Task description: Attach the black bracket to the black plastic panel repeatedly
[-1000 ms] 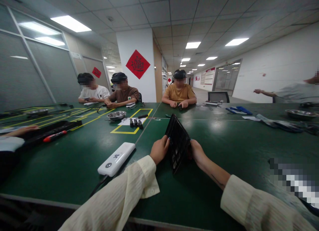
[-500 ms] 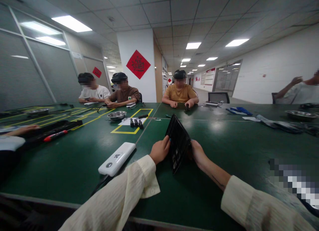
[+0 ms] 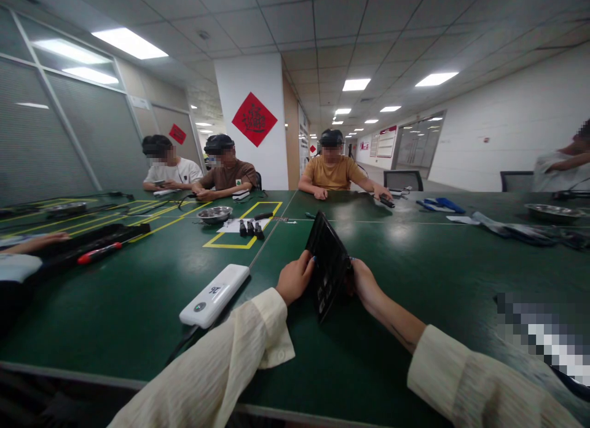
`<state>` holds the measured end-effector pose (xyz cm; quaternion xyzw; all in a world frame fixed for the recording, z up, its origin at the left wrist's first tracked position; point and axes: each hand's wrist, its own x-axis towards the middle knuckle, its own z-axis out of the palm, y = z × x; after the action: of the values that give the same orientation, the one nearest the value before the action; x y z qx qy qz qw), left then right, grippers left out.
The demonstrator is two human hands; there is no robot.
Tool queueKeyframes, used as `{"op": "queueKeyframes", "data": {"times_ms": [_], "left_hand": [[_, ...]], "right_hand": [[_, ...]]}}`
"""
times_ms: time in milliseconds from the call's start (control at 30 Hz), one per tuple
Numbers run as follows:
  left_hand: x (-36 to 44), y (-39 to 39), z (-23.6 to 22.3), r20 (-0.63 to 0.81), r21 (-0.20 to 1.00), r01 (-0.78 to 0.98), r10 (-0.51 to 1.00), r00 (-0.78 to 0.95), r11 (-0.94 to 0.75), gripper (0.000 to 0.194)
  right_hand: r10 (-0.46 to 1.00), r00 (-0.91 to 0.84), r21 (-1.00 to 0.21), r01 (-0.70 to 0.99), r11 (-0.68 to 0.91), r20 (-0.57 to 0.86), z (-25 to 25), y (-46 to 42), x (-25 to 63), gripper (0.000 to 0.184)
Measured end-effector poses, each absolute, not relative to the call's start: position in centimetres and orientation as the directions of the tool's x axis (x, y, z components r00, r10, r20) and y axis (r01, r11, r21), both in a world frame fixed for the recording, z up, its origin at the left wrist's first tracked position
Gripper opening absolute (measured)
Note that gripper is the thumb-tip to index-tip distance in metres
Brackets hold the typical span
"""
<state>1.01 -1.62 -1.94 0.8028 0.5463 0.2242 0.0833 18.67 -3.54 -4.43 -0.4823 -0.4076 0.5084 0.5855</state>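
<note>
A flat black panel [image 3: 328,265] with a glossy, tablet-like face is held up on a steep tilt over the green table. I cannot tell exactly what it is. My left hand [image 3: 295,277] is closed on its left edge, the thumb against the face. At the right edge my right hand [image 3: 365,281] grips it, with most of the fingers hidden behind the panel. Left of my left hand lies a white power bank [image 3: 215,296] marked 26, with a dark cable at its near end.
Small black parts [image 3: 251,229] and white paper [image 3: 230,225] lie inside a yellow taped rectangle, near a metal bowl [image 3: 214,215]. A red-and-black tool [image 3: 99,253] is at left. Co-workers sit across the table [image 3: 415,274]; blue cloth [image 3: 441,205] and another bowl [image 3: 553,213] are at right.
My hands and the panel stay almost still. Across the table, a co-worker's hand has moved a small black object toward the right. The person at far right has lowered an arm.
</note>
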Motion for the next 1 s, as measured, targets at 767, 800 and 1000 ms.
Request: {"op": "queueKeyframes", "data": {"times_ms": [767,800,1000], "left_hand": [[0.88,-1.47,-1.93,0.277,0.470,0.792,0.917,0.287,-0.390,0.035],[0.91,-1.52,-1.83,0.277,0.467,0.792,0.916,0.291,-0.393,0.036],[1.20,-1.75,-1.47,0.238,0.468,0.812,0.934,0.265,-0.349,0.051]], "right_hand": [[0.980,0.199,-0.984,-0.179,0.023,-0.013,-4.08,-4.06,18.28,0.018],[0.979,0.201,-0.984,-0.177,0.025,-0.011,-4.04,-4.12,18.27,0.019],[0.980,0.197,-0.981,-0.188,0.039,0.001,-4.00,-4.33,18.23,0.020]]}}
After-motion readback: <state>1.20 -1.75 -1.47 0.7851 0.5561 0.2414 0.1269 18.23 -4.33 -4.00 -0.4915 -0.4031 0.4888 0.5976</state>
